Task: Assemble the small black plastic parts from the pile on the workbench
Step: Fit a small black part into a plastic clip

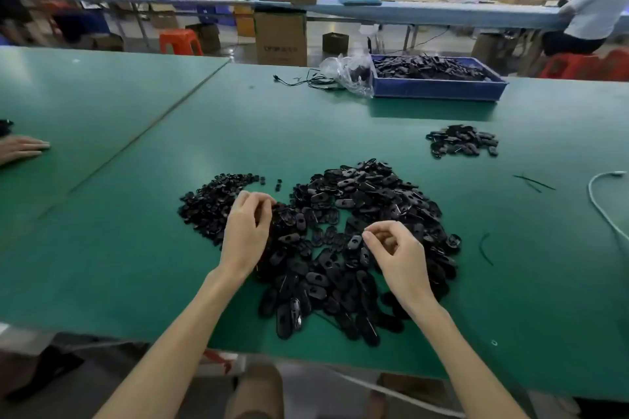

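Picking stage. The pile (357, 211) of oval black parts lies mid-bench (306, 133), with smaller parts (211, 204) touching its left edge and a separate heap (463, 141) well apart at right rear. The left hand (250, 228), fingers curled, dips in where the two kinds meet. The right hand (394, 248) brings thumb to forefinger beside an oval part (354, 241). Whether either grips anything cannot be told. The next move probably calls for one piece of each kind, aligned and pressed together.

Above the pile of black parts (374, 201), left hand (246, 228) and right hand (396, 253) curl; workbench (136, 248) green.
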`<state>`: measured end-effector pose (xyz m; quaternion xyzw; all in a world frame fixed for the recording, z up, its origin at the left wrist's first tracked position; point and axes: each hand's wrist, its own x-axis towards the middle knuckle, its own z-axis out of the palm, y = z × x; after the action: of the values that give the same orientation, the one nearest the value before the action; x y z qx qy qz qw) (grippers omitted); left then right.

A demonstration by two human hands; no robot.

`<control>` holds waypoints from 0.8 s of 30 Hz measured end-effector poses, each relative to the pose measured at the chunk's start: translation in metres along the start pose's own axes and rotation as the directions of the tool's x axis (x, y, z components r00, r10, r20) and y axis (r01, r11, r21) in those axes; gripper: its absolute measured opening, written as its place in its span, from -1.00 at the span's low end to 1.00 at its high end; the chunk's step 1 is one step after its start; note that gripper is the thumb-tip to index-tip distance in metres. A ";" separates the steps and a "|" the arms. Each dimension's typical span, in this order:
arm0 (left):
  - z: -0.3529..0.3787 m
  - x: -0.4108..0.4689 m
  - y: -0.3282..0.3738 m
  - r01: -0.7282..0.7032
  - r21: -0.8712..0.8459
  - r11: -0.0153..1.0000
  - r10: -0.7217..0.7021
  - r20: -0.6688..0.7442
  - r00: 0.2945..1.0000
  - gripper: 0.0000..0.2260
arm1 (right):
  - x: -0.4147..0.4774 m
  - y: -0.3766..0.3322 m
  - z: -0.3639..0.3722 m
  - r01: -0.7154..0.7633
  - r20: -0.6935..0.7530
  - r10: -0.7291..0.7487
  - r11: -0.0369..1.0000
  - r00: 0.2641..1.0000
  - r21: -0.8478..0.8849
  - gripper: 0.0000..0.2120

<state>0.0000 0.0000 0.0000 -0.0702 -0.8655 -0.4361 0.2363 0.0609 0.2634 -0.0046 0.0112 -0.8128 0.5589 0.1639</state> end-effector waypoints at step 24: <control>0.011 -0.003 -0.015 -0.013 0.336 0.942 -0.020 0.096 0.995 -0.94 | 0.018 0.015 0.008 0.140 0.187 -0.061 0.883 0.980 -0.447 -0.75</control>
<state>-0.0059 -0.0006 -0.0180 -0.0487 -0.9379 -0.2783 0.2012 0.0386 0.2649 -0.0159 0.0615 -0.9308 0.3391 0.1219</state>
